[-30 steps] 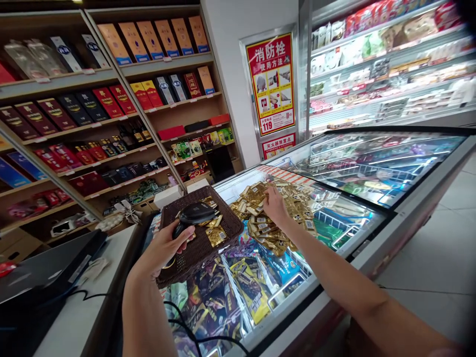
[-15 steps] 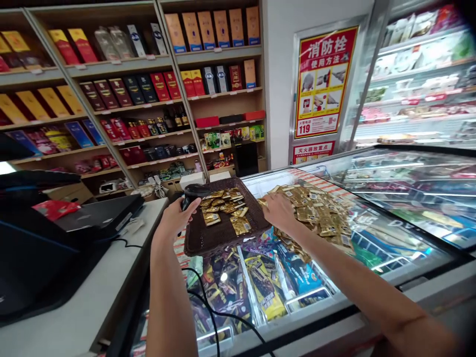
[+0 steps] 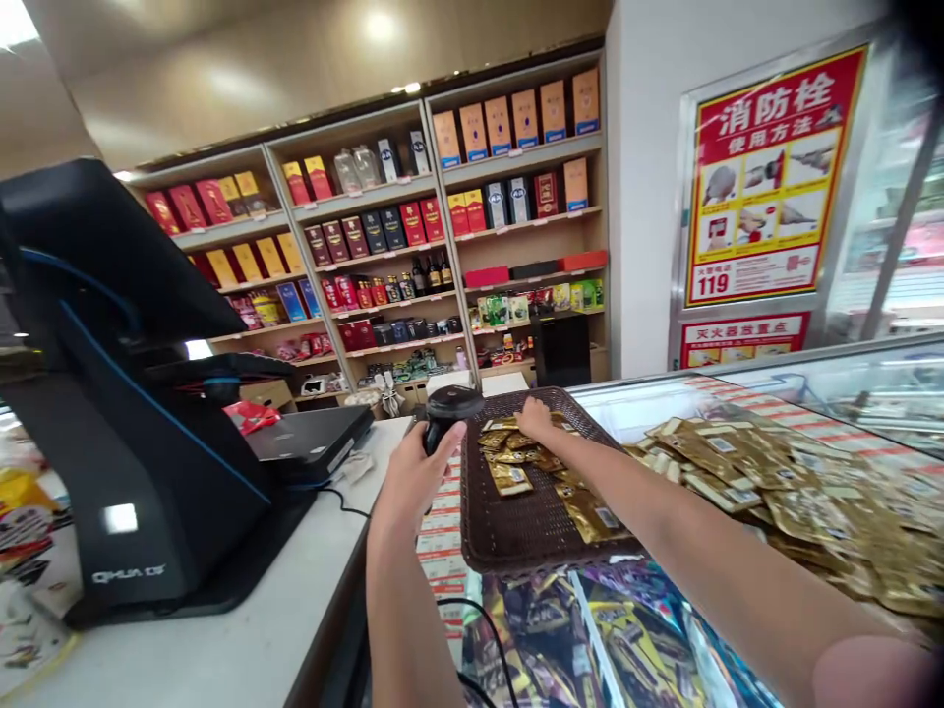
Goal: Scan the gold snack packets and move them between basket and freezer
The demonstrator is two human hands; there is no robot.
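Note:
My left hand (image 3: 413, 477) is closed round the grip of a black barcode scanner (image 3: 449, 406), held at the left rim of a dark brown woven tray (image 3: 527, 526). The tray rests on the glass lid of a chest freezer and holds several gold foil packets (image 3: 510, 478). My right hand (image 3: 537, 418) reaches into the far end of the tray, fingers down on the packets there; whether it grips one is hidden. A large heap of gold packets (image 3: 774, 482) lies on the glass to the right of the tray.
A black point-of-sale terminal (image 3: 110, 393) stands on the white counter (image 3: 243, 629) at left. The scanner's black cable (image 3: 472, 615) hangs below. Shelves of boxed goods (image 3: 413, 226) fill the back wall. A red fire-hydrant poster (image 3: 767, 177) hangs at right. Packaged ice creams (image 3: 619, 639) show through the freezer glass.
The view has swung left and up, bringing the terminal into sight. My right hand has moved from the heap on the glass into the tray. The left hand kept the scanner.

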